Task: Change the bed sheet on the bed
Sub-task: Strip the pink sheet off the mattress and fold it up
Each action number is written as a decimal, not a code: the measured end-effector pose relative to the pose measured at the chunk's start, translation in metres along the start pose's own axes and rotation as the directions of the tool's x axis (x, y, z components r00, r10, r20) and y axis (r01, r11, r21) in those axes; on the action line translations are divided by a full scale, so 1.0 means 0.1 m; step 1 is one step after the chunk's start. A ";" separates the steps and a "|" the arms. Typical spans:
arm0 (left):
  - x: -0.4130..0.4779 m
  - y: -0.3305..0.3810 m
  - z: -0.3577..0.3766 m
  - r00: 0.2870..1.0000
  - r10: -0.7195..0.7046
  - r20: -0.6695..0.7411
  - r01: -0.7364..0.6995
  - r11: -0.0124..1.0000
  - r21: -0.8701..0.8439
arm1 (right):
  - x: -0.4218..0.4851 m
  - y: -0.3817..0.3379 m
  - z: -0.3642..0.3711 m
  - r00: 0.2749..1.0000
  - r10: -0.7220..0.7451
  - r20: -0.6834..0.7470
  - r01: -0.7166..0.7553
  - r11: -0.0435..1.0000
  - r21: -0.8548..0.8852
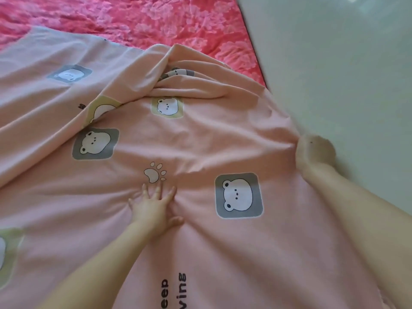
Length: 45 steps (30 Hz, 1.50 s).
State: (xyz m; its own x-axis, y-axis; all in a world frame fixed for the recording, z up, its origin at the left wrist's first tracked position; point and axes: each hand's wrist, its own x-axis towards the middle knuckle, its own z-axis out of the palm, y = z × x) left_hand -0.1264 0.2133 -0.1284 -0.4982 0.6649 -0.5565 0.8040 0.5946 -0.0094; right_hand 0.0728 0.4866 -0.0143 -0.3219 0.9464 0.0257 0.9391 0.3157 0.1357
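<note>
Sheet [200, 139] is half-covering red bedding [145, 21]; left hand [156, 208] is pressing flat and spread; blurred right hand [314, 152] is apparently gripping its edge.

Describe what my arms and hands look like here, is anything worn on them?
The left arm and right arm are bare as far as the frame shows: no sleeves, no gloves. The left hand shows no ring, and its wrist no watch or band. The right hand is motion-blurred, so small jewellery there cannot be ruled out.
</note>
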 end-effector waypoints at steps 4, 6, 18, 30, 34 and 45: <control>-0.09 -0.06 -0.16 0.996 0.055 0.070 -0.047 0.993 -0.109 | -0.40 -0.61 -0.15 0.968 -0.248 0.044 0.250 0.967 -0.044; -0.22 -0.18 -0.28 0.997 0.075 0.022 -0.067 0.966 -0.250 | -0.76 -1.02 -0.20 0.911 -0.404 0.085 0.404 0.915 0.016; -1.82 -2.54 -0.35 0.806 -0.520 -0.284 0.313 0.781 -0.541 | -2.48 -2.86 -0.32 0.577 -0.720 0.386 0.496 0.684 0.534; -1.20 -4.66 0.27 0.754 -0.512 -0.412 0.309 0.829 -0.466 | -2.32 -4.49 0.24 0.798 -0.343 0.494 0.197 0.925 0.324; -0.63 -5.24 0.06 0.681 -0.499 -0.536 0.267 0.851 -0.452 | -2.24 -4.76 0.44 0.810 -0.255 0.529 0.168 0.964 0.207; 0.44 -6.49 -0.99 0.655 -0.721 -0.227 0.599 0.678 -0.426 | -2.12 -4.86 0.46 0.793 -0.183 0.581 0.175 0.982 0.070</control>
State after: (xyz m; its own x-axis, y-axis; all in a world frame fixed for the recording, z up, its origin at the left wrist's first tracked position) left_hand -0.7021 -0.0988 -0.0644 -0.9794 0.1097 -0.1696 0.1089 0.9940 0.0143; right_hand -0.3100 0.1355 -0.1307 -0.3575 0.7319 -0.5801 0.8742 0.4808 0.0680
